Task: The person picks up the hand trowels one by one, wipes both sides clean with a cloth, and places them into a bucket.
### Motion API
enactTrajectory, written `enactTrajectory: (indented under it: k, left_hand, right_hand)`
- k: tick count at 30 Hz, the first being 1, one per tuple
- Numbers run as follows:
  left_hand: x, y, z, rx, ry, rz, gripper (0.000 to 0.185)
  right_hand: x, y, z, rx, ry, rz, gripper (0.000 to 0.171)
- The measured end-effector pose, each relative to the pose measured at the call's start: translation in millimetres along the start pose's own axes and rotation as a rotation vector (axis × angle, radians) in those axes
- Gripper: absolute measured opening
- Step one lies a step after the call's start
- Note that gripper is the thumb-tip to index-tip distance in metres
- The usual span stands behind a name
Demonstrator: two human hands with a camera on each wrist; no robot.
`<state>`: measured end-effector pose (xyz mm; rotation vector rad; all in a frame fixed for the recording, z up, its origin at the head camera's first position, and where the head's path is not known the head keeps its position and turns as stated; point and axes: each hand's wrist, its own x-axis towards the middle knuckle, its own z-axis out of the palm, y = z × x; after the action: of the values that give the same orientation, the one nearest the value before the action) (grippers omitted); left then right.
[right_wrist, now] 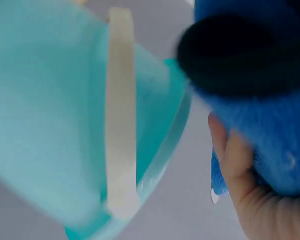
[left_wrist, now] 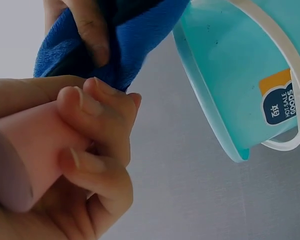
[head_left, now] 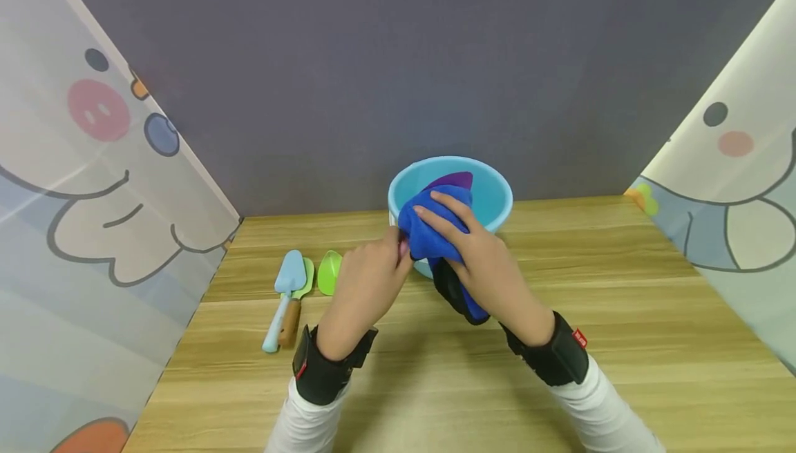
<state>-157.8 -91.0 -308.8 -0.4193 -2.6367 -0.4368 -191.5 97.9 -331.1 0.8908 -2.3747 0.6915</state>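
My left hand (head_left: 370,273) grips the pink handle (left_wrist: 42,150) of a toy shovel, fingers curled round it in the left wrist view. The shovel's purple blade (head_left: 457,179) sticks out past a blue towel with black edging (head_left: 429,235). My right hand (head_left: 488,256) holds that towel wrapped about the shovel, its fingers spread over the top and the thumb beneath. Most of the blade is hidden under the cloth. One end of the towel hangs down toward the table. Both hands are in front of a light blue bucket (head_left: 494,190), the towel overlapping its rim.
On the wooden table (head_left: 622,342) to the left lie a light blue toy shovel (head_left: 291,273), a green one with a brown handle (head_left: 289,322), and a green scoop (head_left: 328,273). The bucket has a white handle (right_wrist: 121,110). A grey wall (head_left: 348,80) stands behind.
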Motion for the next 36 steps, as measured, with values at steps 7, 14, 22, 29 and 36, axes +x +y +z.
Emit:
enactTrajectory:
  k: [7,14,22,29,36]
  left_hand:
    - [2.5,1.9,3.0,0.029,0.016,-0.006,0.025]
    - [0.9,1.5,0.8,0.038,0.002,-0.034,0.026]
    - [1.7,0.3,-0.7,0.027,0.026,-0.038,0.025]
    - [-0.3,-1.5,-5.2,-0.002,-0.020,-0.062,0.026]
    - [-0.3,-1.5,-5.6,-0.003,-0.039,-0.032,0.021]
  right_hand:
    - [4,1,-5,0.257,0.023,-0.035,0.060]
    - [-1,4,-13,0.395,-0.188,-0.062,0.095]
    - [-1,7,-17,0.352,-0.267,-0.108,0.110]
    - [-5,4,-11,0.259,-0.264,-0.138,0.117]
    - [-2,2,-6,0.124,-0.142,-0.195,0.113]
